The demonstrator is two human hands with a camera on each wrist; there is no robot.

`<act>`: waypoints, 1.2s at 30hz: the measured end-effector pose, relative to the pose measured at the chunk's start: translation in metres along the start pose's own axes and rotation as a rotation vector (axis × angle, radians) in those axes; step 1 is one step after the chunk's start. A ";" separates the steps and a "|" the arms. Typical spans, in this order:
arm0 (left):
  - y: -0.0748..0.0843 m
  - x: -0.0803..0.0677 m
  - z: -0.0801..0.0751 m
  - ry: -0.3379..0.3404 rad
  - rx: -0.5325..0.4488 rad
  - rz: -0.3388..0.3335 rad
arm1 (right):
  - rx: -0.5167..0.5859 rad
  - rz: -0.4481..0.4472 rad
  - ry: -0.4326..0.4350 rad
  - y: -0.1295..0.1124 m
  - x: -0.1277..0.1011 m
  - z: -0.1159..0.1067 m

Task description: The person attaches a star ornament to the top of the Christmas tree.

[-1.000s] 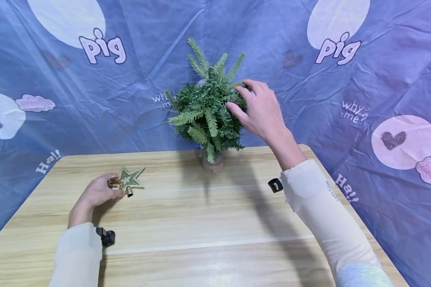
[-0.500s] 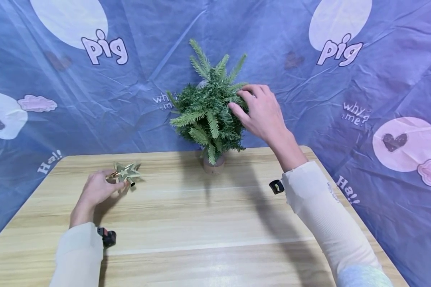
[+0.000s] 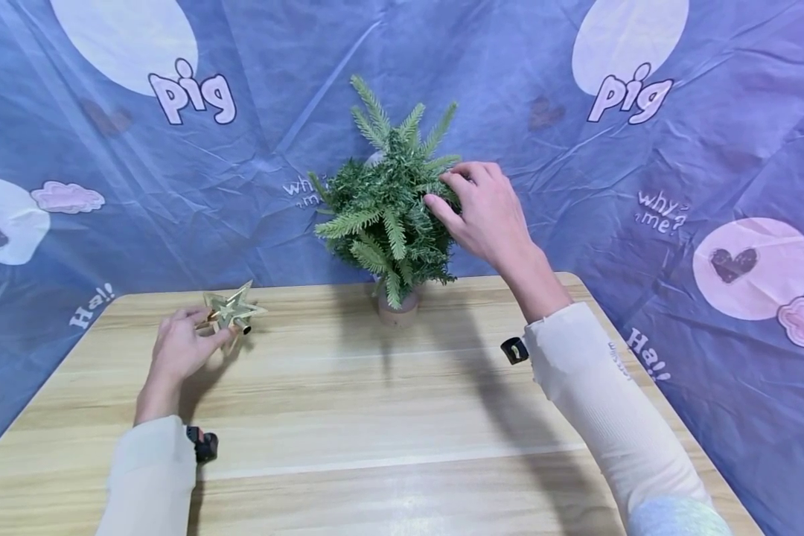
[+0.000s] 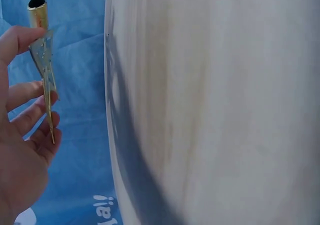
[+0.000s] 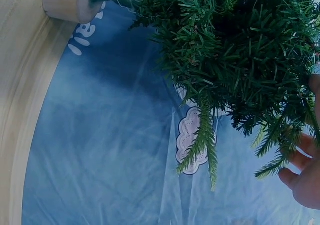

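In the head view my left hand point(image 3: 182, 344) pinches a gold star tree topper point(image 3: 233, 307) by its left side, over the back left of the table. The left wrist view has the star point(image 4: 47, 80) edge-on between thumb and fingers, its hollow socket point(image 4: 38, 16) pointing away past the thumb. A small artificial Christmas tree point(image 3: 388, 216) stands upright at the back middle in a round light base point(image 3: 398, 309). My right hand point(image 3: 487, 216) holds its right side, thumb and fingers curled about the outer branches. In the right wrist view branches point(image 5: 210, 45) partly hide these fingers point(image 5: 302, 160).
Everything stands on a pale wooden table point(image 3: 375, 417) with rounded back corners. A blue printed cloth point(image 3: 275, 89) hangs close behind the tree and along both sides. Black wrist devices point(image 3: 204, 445) sit at both cuffs.
My left hand has raised the star off the table and shifted it slightly away from me, tilting it. My right hand stays at the tree, almost unmoved.
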State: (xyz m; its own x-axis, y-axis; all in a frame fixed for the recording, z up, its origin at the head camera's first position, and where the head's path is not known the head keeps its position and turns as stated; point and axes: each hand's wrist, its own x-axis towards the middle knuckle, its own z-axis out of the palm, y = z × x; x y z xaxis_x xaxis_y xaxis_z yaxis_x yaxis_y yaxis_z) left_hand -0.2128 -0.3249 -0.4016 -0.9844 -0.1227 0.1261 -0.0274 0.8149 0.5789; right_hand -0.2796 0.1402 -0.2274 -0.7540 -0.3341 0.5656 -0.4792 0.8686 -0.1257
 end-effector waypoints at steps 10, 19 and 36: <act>0.020 0.006 -0.002 0.046 -0.007 0.040 | 0.016 0.022 -0.016 0.001 -0.002 0.002; 0.033 0.008 -0.003 0.114 0.002 0.097 | 0.013 0.015 -0.013 0.001 -0.003 0.003; 0.069 0.024 -0.012 0.247 0.022 0.166 | 0.006 0.020 -0.018 0.002 -0.003 0.003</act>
State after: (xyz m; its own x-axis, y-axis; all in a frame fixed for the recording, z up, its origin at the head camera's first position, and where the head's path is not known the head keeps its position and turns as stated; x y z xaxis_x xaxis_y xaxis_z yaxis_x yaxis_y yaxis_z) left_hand -0.2359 -0.2782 -0.3493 -0.9035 -0.1187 0.4119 0.1243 0.8470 0.5168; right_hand -0.2793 0.1415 -0.2315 -0.7714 -0.3237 0.5478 -0.4668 0.8730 -0.1415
